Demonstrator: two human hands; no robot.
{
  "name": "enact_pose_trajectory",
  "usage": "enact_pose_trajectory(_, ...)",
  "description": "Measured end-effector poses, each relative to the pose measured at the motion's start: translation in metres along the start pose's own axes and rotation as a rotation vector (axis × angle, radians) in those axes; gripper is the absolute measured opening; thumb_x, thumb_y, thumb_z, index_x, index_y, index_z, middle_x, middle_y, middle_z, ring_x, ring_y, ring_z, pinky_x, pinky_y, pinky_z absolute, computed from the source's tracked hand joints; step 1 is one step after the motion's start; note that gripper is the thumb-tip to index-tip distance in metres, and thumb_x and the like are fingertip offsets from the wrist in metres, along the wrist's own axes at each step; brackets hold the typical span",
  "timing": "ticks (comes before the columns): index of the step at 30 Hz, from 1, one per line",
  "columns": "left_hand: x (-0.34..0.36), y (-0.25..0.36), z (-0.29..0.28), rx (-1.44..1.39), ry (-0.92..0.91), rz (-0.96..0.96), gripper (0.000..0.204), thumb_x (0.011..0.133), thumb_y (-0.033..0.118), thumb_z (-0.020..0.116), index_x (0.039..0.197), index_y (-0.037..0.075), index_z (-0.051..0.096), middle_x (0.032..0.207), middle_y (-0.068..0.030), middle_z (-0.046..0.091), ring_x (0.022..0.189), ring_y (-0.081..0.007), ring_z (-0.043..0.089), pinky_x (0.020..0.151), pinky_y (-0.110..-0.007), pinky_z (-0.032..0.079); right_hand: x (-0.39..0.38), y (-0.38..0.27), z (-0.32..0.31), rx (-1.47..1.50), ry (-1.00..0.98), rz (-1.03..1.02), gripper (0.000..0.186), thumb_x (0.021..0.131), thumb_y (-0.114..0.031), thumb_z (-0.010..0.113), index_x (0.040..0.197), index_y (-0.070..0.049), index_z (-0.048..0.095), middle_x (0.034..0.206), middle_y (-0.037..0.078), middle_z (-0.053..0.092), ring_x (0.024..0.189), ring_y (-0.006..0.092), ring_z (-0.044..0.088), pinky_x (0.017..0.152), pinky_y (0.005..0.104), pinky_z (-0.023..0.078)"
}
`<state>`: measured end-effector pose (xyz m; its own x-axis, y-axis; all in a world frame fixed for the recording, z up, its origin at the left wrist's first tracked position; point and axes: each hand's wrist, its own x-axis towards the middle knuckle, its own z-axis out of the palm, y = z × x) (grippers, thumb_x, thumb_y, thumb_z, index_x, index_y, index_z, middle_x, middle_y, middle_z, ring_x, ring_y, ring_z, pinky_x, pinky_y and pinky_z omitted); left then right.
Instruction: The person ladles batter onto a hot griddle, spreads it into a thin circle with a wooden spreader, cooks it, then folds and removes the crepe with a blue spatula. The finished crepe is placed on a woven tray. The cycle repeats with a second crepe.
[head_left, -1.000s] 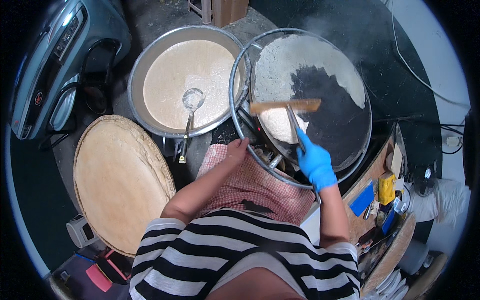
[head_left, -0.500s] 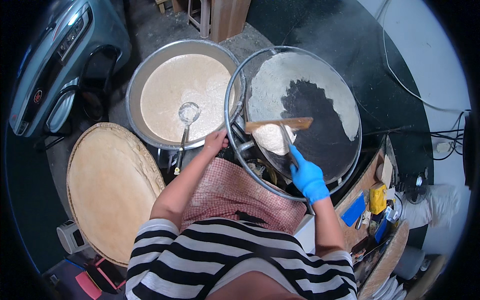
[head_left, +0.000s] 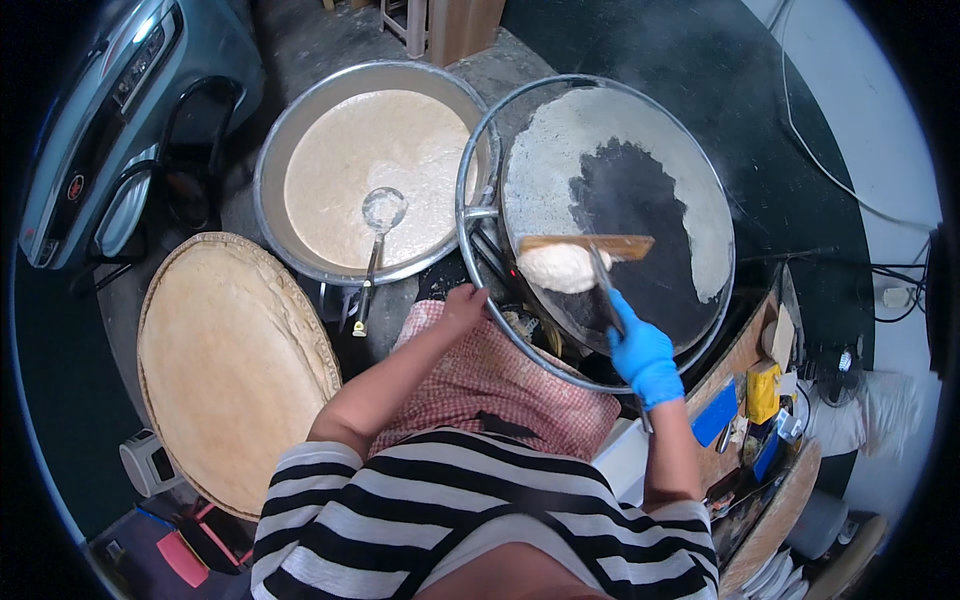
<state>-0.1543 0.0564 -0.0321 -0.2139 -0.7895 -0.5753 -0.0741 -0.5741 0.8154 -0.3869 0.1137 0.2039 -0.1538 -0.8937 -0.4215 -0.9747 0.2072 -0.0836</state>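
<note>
Right grip (head_left: 643, 348), blue-gloved: clamped on the handle of one spreader (head_left: 625, 246). Its wooden blade is held up-left of that grip, across one round dark griddle (head_left: 635, 200). One dough lump (head_left: 558, 270) is pressed against the blade's near side, left and a bit ahead of the right grip. Pale batter film (head_left: 560, 135) is spread on the griddle beyond the blade, curving round to the right side; dark surface is left bare in the middle. The griddle is encircled by one metal ring (head_left: 463, 190).

Left grip (head_left: 466, 304), bare: placed at the ring's near-left edge; whether it is closed on the ring cannot be told.

Ahead-left of left grip: one metal basin (head_left: 272, 170), part-filled with batter (head_left: 335, 150). One ladle (head_left: 374, 262) is laid over its near rim, bowl at the batter. Well left of left grip: one stack of flat rounds (head_left: 230, 370), exact count can't be made out.

Markings: one red badge (head_left: 76, 187) is carried by the blue-grey vehicle (head_left: 112, 130), far left of both grips. One yellow box (head_left: 764, 392) is seen right of right grip; any print is too small to read.
</note>
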Motion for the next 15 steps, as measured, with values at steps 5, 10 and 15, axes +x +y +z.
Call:
enact_pose_trajectory(5,0.031,0.033,-0.034,-0.025,-0.116,-0.049,0.027,0.091,0.027,0.049,0.077,0.006,0.058,0.069,-0.0029,0.06,0.056,-0.0112,0.057,0.051,-0.022,0.045,0.03,0.005,-0.008,0.227,0.112,-0.044,0.052,0.083,-0.02,0.054,0.133,-0.022,0.038,0.088,0.023,0.061,0.081,0.0392,0.059,0.072,0.0448,0.047)
enact_pose_trajectory(10,0.028,0.044,-0.047,0.008,-0.031,0.093,0.03,0.09,0.03,0.051,0.084,0.003,0.061,0.07,-0.0036,0.06,0.059,-0.0115,0.057,0.054,-0.024,0.046,0.036,-0.023,0.007,0.073,0.061,-0.035,0.054,0.081,-0.019,0.055,0.132,-0.026,0.038,0.084,0.025,0.06,0.075,0.0394,0.06,0.067,0.0455,0.047)
enact_pose_trajectory(15,-0.023,0.004,-0.023,-0.261,-0.008,0.058,0.027,0.089,0.025,0.053,0.098,0.0,0.06,0.075,-0.0067,0.061,0.063,-0.0128,0.058,0.057,-0.025,0.049,0.006,0.014,-0.009,0.123,-0.002,0.031,0.056,0.08,-0.02,0.057,0.133,-0.023,0.039,0.091,0.023,0.061,0.081,0.0371,0.06,0.074,0.0418,0.048)
